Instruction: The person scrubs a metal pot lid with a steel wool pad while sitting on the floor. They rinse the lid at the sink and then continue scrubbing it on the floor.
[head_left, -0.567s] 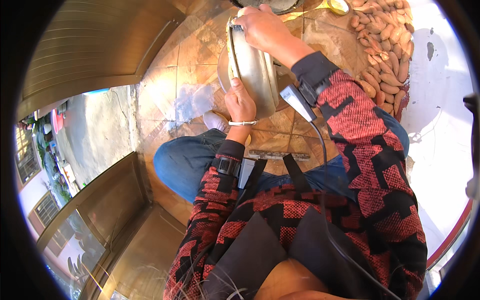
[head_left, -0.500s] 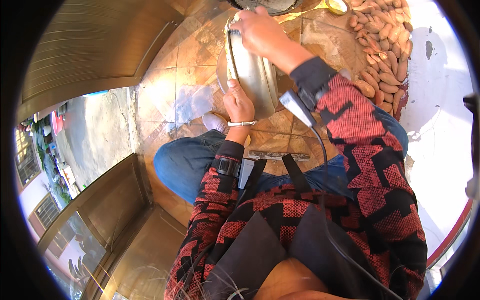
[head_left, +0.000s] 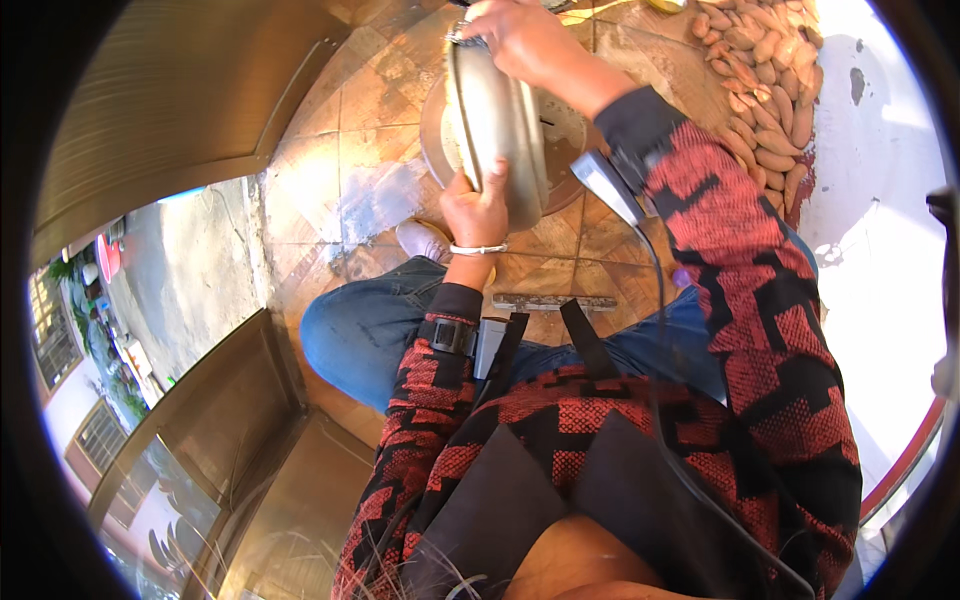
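Tiled floor (head_left: 375, 120): spreads beneath the metal pan (head_left: 505, 120).
Sweet potatoes (head_left: 770, 105): heaped right of the metal pan, apart from both hands.
Metal pan: on edge, tilted, held up by both hands; lifting looks done, setting down not yet; how much handling is left cannot be judged.
Round base (head_left: 570, 125): behind and below the metal pan.
Right hand (head_left: 520, 42): fingers bunched at the metal pan's far rim, perhaps pinching something dark; too small to tell.
Left hand (head_left: 475, 208): fingers gripping the metal pan's near end.
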